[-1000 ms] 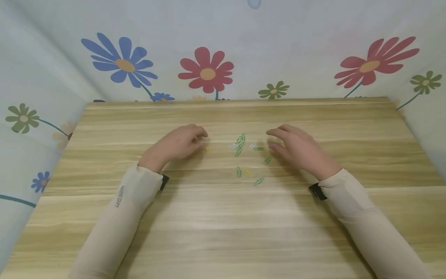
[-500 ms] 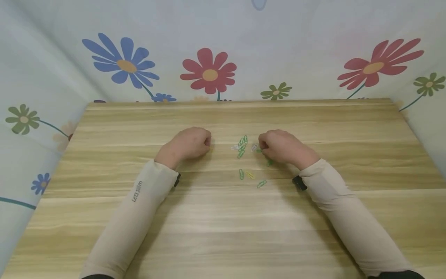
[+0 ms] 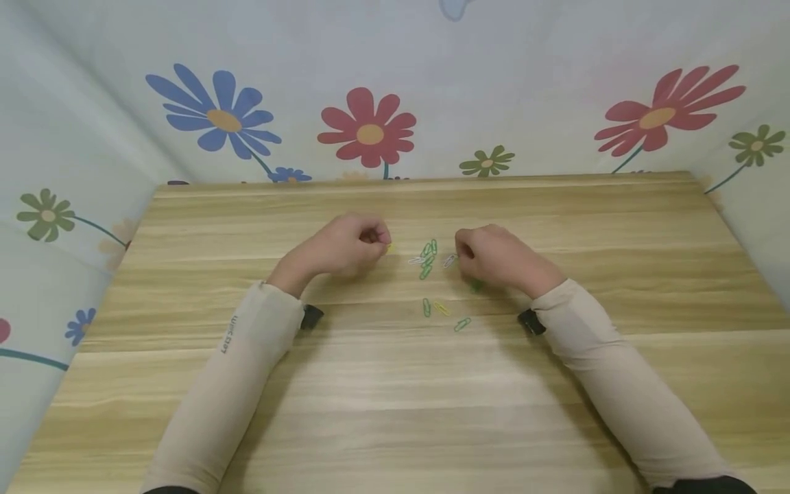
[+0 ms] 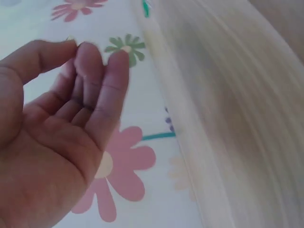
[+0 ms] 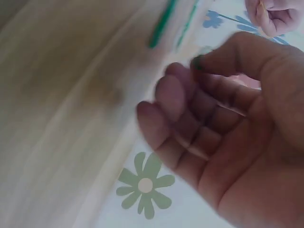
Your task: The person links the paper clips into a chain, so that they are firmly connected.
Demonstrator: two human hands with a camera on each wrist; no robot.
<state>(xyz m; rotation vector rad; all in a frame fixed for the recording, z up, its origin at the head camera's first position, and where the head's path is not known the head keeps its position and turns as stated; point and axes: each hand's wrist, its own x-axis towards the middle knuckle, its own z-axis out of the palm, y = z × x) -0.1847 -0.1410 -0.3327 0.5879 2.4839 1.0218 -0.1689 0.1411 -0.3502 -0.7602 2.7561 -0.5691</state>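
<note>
In the head view my left hand [image 3: 345, 247] pinches a yellow paper clip [image 3: 389, 247] between thumb and forefinger, just left of the loose clips. My right hand [image 3: 503, 257] is at the right of them; in the right wrist view its thumb and forefinger pinch a green paper clip [image 5: 197, 62], mostly hidden by the fingertips. Between the hands lie a cluster of green clips [image 3: 427, 261], a white clip [image 3: 416, 261] at its left side and another white clip [image 3: 449, 261] beside my right hand. Nearer the front are a green clip [image 3: 426, 307], a yellow clip [image 3: 441, 309] and another green clip [image 3: 462, 324].
The clips lie on a wooden table [image 3: 395, 412] with light and dark grain. Behind it and at its sides hangs a white cloth [image 3: 531, 82] printed with flowers. One more green clip [image 3: 476, 285] lies partly under my right hand.
Both hands have moved inward and closed their fingertips on clips. My left hand has since risen slightly and moved right with the yellow clip; the green clip beside the right white one is in my right fingers.
</note>
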